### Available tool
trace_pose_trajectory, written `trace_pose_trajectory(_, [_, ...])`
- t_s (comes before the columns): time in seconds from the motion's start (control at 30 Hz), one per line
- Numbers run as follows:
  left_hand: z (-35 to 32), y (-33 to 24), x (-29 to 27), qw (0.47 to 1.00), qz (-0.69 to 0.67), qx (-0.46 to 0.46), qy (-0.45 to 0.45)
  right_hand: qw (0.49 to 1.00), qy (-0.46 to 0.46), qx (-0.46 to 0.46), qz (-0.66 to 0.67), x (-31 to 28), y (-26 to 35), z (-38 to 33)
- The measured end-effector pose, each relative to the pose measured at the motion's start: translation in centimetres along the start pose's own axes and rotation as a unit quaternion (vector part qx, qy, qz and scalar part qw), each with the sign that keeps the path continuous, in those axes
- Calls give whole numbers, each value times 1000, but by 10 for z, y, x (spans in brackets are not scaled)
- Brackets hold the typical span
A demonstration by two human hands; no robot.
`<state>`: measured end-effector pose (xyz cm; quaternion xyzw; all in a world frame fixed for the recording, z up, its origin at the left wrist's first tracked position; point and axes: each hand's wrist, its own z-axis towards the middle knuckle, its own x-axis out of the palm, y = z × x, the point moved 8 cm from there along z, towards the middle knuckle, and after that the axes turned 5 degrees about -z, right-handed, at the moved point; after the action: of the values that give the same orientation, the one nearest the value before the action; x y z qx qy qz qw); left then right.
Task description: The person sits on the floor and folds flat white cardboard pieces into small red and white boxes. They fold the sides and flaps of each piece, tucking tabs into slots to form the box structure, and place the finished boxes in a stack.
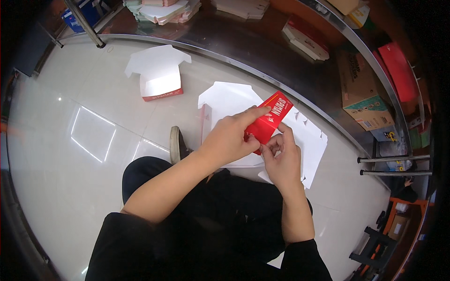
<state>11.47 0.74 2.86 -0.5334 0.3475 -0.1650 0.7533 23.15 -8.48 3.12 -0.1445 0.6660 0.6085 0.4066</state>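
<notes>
Over my lap, a red cardboard box (276, 112) with white print is tilted between my two hands. My left hand (229, 138) grips its left side, index finger stretched along the red face and thumb at the lower edge. At the lower right corner, my right hand (285, 159) pinches the cardboard between thumb and curled fingers. Beneath the hands lie white cardboard sheets (227, 96), flat on the floor with cut edges and flaps. Whether the red box joins one of these sheets is hidden by my hands.
A partly folded white box (159, 79) with a red front stands open on the tiled floor (93, 182). Ahead, a low metal-edged shelf (225, 35) carries stacks of flat cardboard (164, 11). A brown carton (358, 89) sits on the right, near metal legs (396, 159).
</notes>
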Motion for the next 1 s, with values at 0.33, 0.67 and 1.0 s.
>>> trace_pose_trajectory(0.33, [1,13,3,989,-150,-15,4,999,4,21,38,-15,-10,9])
trace_pose_trajectory(0.67, [-10,-36,-39,955,-55,198,-215,998,-23,-33,46,7,-36,28])
trace_pose_trajectory(1.0, [-39,-59,-81,876,-40,366,-313,954,-28,-235,-183,129,74,39])
